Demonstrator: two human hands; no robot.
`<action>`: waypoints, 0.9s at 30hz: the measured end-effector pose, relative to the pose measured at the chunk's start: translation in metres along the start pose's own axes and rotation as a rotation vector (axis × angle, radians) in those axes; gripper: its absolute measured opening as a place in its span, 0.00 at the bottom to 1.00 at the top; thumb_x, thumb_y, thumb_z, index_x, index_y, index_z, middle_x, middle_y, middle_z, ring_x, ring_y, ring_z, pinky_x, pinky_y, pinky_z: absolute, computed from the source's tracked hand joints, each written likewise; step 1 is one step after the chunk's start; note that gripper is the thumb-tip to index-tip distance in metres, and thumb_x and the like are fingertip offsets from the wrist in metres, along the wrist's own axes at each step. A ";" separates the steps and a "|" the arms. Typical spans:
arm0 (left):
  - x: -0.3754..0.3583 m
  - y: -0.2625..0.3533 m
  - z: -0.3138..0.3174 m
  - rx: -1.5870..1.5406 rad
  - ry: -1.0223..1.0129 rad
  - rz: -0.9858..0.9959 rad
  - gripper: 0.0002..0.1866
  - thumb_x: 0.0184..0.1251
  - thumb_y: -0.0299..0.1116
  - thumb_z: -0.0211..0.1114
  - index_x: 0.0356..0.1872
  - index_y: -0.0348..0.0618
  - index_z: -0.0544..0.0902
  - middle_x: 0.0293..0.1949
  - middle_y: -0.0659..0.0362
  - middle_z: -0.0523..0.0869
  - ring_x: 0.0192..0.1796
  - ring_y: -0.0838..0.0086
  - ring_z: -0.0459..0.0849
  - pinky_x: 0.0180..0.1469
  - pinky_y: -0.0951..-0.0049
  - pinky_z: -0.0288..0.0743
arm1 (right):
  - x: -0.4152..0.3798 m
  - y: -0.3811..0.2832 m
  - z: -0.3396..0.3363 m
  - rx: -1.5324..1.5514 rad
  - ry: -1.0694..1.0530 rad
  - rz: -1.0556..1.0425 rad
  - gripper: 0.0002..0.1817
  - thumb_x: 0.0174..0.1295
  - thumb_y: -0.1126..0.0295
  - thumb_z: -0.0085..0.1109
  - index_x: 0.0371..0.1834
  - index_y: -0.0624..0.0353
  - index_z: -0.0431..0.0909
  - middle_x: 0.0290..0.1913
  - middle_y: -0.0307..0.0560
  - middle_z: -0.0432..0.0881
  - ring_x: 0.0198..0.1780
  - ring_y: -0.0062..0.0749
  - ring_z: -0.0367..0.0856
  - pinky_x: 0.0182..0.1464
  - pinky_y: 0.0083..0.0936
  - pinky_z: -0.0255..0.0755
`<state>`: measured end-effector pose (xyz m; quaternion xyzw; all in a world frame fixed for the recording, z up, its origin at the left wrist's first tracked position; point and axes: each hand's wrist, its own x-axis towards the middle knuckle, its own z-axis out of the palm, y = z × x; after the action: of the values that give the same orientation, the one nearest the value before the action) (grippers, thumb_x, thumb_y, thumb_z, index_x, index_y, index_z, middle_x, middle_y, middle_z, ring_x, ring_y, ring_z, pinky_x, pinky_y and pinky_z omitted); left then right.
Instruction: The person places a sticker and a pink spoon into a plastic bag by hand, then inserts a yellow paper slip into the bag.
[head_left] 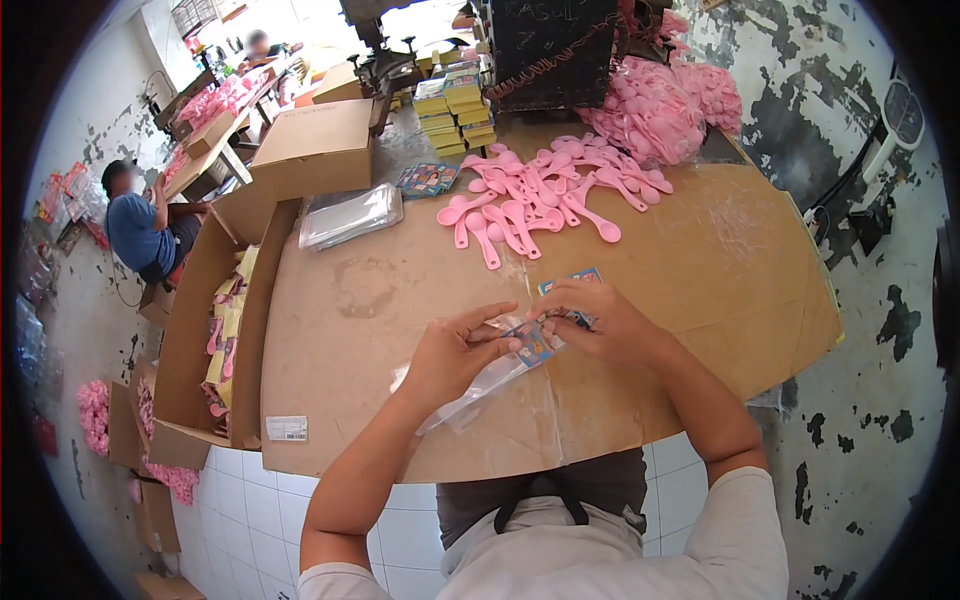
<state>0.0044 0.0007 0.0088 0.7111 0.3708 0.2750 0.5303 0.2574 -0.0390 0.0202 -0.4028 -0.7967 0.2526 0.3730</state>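
Observation:
At the middle of the cardboard-covered table (680,360), my left hand (458,352) pinches the mouth of a clear plastic bag (480,388), which trails toward my body. My right hand (597,316) is closed on a blue printed card (584,277), with fingertips right at the bag's opening. Part of a colourful print shows through the plastic between both hands. Beyond them lies a loose heap of pink plastic spoons (545,190). A stack of flat clear bags (352,216) lies farther to the left, close to some printed cards (428,179).
An open carton (180,330) with packed spoons and yellow cards flanks the table's left edge. A closed box (312,140), card stacks (455,105) and a big bag of pink spoons (650,110) stand at the back. Another person (140,225) sits at far left.

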 end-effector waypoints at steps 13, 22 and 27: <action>0.002 -0.005 0.004 -0.154 0.084 0.068 0.28 0.73 0.23 0.72 0.72 0.33 0.75 0.38 0.56 0.93 0.42 0.82 0.88 0.44 0.80 0.81 | 0.000 -0.002 0.013 0.212 -0.015 0.128 0.13 0.70 0.65 0.69 0.51 0.62 0.86 0.45 0.43 0.85 0.44 0.26 0.83 0.45 0.27 0.76; 0.007 -0.013 0.007 -0.214 0.079 -0.048 0.23 0.77 0.27 0.69 0.69 0.33 0.78 0.37 0.60 0.91 0.37 0.86 0.85 0.39 0.82 0.79 | 0.013 0.110 -0.034 -0.537 0.347 0.029 0.18 0.73 0.66 0.62 0.60 0.64 0.84 0.64 0.57 0.81 0.67 0.52 0.78 0.70 0.46 0.69; 0.008 -0.016 0.002 -0.363 -0.022 -0.060 0.20 0.79 0.27 0.66 0.68 0.33 0.78 0.43 0.59 0.92 0.42 0.86 0.87 0.42 0.82 0.80 | 0.001 0.109 -0.050 -0.504 0.324 0.320 0.16 0.69 0.70 0.64 0.55 0.67 0.84 0.55 0.56 0.86 0.55 0.52 0.85 0.59 0.44 0.77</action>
<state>0.0065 0.0085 -0.0071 0.5954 0.3304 0.3134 0.6618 0.3460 0.0263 -0.0262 -0.6370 -0.6913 0.0359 0.3392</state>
